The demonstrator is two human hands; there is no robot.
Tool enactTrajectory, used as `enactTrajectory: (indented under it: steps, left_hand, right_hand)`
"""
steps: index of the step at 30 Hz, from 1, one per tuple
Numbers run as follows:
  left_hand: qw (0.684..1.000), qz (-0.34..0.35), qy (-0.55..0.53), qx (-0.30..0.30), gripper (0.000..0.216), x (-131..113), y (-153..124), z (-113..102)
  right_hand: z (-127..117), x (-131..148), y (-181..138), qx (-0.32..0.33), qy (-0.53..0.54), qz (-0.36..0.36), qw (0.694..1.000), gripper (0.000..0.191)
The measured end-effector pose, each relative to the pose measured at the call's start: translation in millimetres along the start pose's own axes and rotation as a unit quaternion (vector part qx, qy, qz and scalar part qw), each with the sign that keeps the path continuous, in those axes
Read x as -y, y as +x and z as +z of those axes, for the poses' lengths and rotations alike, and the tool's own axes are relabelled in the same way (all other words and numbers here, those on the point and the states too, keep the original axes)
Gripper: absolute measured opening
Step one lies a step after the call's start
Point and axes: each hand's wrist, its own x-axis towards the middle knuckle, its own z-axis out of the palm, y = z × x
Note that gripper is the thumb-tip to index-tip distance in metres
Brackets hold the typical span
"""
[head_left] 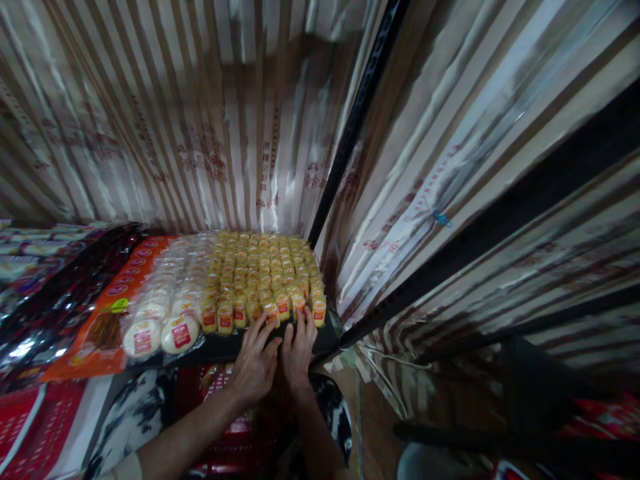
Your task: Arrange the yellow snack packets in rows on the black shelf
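My bare left hand (pixel 254 363) and right hand (pixel 299 348) rest on small yellow cakes in glossy clear plastic wrappers (pixel 265 280). At nine o'clock from them lie round white buns under shiny transparent film (pixel 163 320), then a slick orange printed plastic bag (pixel 107 320) and a glossy black foil packet (pixel 60 300). At twelve o'clock hangs a striped plastic sheet (pixel 210 120) with a satin sheen; a matt black metal post (pixel 360 113) stands at one o'clock.

Dim, warm light; glare on foil, edges stretched and blurred.
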Motion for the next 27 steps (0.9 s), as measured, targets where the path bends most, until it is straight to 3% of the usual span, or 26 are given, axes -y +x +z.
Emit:
enactTrajectory:
  steps: [8, 12, 16, 21, 24, 27]
  left_hand:
    - [1.0, -0.005, -0.018, 0.002, 0.032, -5, -30, 3]
    - [0.996, -0.013, -0.069, 0.054, 0.034, -7, -64, 14]
    - [0.979, -0.093, -0.139, 0.113, 0.039, -1, -97, 21]
    - [0.949, -0.199, -0.169, 0.174, 0.04, 15, -119, 20]
    - [0.913, -0.292, -0.157, 0.238, 0.04, 26, -125, 19]
    - [0.884, -0.334, -0.146, 0.292, 0.04, 38, -134, 25]
  right_hand:
    - [-18, 6, -3, -0.03, -0.007, -0.024, 0.999, 0.035]
    - [-30, 4, -13, -0.034, 0.017, -0.007, 0.999, 0.036]
    - [-32, -4, -36, -0.003, 0.052, 0.008, 0.999, 0.035]
    - [-22, -3, -64, 0.029, 0.058, -0.033, 0.997, 0.031]
    - [-16, 8, -73, 0.016, 0.054, -0.005, 0.998, 0.032]
    - [-7, 14, -89, 0.1, 0.069, 0.002, 0.993, 0.029]
